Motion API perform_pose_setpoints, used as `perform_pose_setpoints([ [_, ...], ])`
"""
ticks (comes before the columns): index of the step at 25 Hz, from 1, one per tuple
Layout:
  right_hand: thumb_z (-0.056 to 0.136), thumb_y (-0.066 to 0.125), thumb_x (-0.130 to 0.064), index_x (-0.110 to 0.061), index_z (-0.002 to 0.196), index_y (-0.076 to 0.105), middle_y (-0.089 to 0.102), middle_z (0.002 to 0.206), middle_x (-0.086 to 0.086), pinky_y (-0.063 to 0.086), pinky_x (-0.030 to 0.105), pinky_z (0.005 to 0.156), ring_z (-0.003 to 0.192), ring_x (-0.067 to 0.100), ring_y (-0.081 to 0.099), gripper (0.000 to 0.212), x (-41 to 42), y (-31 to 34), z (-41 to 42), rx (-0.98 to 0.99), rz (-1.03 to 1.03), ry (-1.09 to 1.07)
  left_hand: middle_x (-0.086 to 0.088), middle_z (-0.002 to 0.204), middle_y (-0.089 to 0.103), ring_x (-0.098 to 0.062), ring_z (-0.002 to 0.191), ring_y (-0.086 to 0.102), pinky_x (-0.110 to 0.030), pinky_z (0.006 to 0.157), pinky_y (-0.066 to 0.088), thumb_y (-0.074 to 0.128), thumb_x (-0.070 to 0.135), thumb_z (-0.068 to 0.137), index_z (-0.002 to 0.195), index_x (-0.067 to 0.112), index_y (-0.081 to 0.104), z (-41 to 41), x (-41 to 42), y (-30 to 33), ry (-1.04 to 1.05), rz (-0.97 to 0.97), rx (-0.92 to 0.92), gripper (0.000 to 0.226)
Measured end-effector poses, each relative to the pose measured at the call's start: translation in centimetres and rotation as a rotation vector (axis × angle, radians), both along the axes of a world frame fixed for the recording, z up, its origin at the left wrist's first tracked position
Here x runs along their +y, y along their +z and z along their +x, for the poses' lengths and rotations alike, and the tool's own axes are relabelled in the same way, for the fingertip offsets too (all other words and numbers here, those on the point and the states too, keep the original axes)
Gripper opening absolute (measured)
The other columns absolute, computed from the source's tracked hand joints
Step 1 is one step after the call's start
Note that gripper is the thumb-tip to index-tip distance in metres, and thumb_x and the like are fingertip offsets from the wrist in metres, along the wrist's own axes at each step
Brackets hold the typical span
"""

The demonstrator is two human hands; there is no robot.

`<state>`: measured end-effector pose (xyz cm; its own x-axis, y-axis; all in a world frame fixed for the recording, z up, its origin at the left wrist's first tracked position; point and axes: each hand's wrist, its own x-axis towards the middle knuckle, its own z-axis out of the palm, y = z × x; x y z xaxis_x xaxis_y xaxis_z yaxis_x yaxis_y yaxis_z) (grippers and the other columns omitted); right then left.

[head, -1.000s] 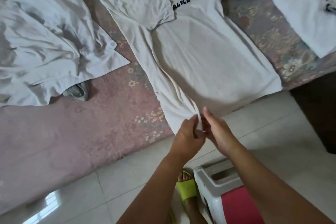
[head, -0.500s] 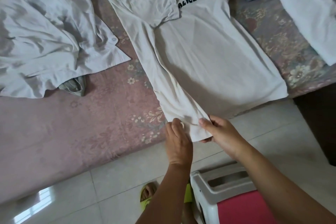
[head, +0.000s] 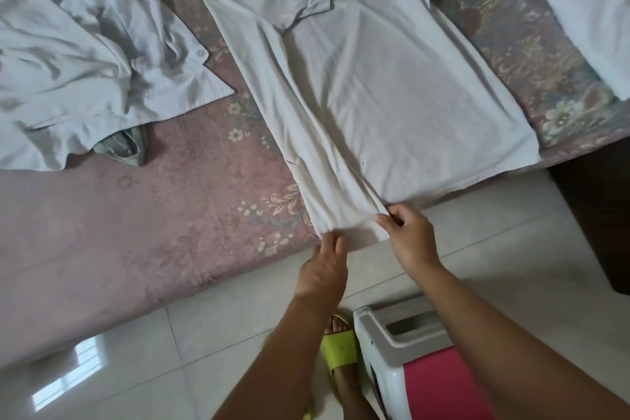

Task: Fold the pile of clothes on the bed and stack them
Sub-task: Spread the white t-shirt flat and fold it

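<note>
Hands now spread apart along the hem, no longer bunched together at one spot as a second ago. Left hand (head: 324,271) laid on the near-left corner of the white T-shirt (head: 381,78), fingers fairly straight and pressing the cloth against the edge of the pink bed (head: 136,215); cannot tell whether the thumb pinches from beneath. Right hand (head: 410,237) just to the right, thumb and fingers pinching the folded-over hem where the left side panel has been turned in over the body. Shirt lying flat, lengthways on the bed, dark lettering at the far end, hem hanging slightly over the near edge. Rumpled pale shirt pile (head: 78,54) to the far left, well apart. Folded white stack (head: 586,10) at far right. Down near: tiled floor (head: 136,368), yellow-green slipper (head: 341,348), white-and-pink stool (head: 409,368).
</note>
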<state>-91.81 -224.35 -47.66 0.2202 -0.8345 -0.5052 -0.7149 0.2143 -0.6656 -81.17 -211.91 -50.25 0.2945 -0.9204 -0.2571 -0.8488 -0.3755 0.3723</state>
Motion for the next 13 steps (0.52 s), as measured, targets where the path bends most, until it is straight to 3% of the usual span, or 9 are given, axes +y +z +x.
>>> perform_pose_setpoints([
  [3,0.087,0.066,-0.031,-0.010,0.089,0.058,0.059,0.081,-0.001,0.047,0.033,0.065,0.078,0.019,0.054,0.022,0.7,-0.3,0.1,0.173,-0.167,0.016,-0.001,0.071,0.055,-0.015,0.046,0.056,-0.020,0.032,0.035,0.062,0.007,0.070,0.086,0.016,0.054,2.3,0.2,0.3,-0.148,-0.223,-0.099,0.020],
  [5,0.086,0.068,-0.028,-0.007,0.093,0.058,0.059,0.090,0.006,0.047,0.039,0.071,0.085,0.022,0.051,0.025,0.8,-0.3,0.8,0.179,-0.354,0.028,-0.002,0.075,0.051,-0.016,0.054,0.052,-0.024,0.036,0.039,0.055,0.001,0.082,0.087,0.013,0.048,3.9,-1.7,2.0,0.027,-0.349,-0.085,0.015],
  [7,0.087,0.067,-0.024,-0.005,0.095,0.059,0.058,0.094,0.010,0.045,0.040,0.074,0.090,0.025,0.048,0.022,1.2,-0.2,2.0,0.102,-0.428,0.065,-0.002,0.085,0.051,-0.017,0.070,0.053,-0.022,0.055,0.044,0.057,0.006,0.091,0.094,0.009,0.051,4.9,-4.5,4.5,0.520,-0.334,0.185,0.008],
  [9,0.088,0.066,-0.023,-0.006,0.097,0.062,0.057,0.097,0.010,0.043,0.040,0.077,0.094,0.027,0.047,0.019,1.6,-0.2,3.0,0.045,-0.425,0.086,0.005,0.084,0.056,-0.010,0.075,0.056,-0.009,0.062,0.042,0.063,0.018,0.091,0.094,0.014,0.054,5.2,-6.4,5.5,0.947,-0.192,0.588,0.011],
  [11,0.088,0.065,-0.019,-0.008,0.097,0.064,0.058,0.098,0.009,0.043,0.041,0.078,0.095,0.028,0.048,0.014,1.5,-0.2,3.5,0.023,-0.431,0.088,0.007,0.081,0.061,-0.008,0.075,0.059,-0.008,0.064,0.046,0.068,0.019,0.087,0.094,0.014,0.057,5.3,-7.0,5.0,1.053,-0.100,0.685,0.014],
  [13,0.085,0.067,-0.011,-0.008,0.094,0.066,0.059,0.095,0.009,0.044,0.042,0.075,0.091,0.030,0.051,0.009,1.1,-0.3,3.5,0.036,-0.503,0.105,-0.004,0.085,0.068,-0.020,0.078,0.067,-0.025,0.069,0.056,0.069,0.011,0.085,0.094,0.007,0.061,5.5,-6.8,5.1,1.095,-0.039,0.829,0.013],
])
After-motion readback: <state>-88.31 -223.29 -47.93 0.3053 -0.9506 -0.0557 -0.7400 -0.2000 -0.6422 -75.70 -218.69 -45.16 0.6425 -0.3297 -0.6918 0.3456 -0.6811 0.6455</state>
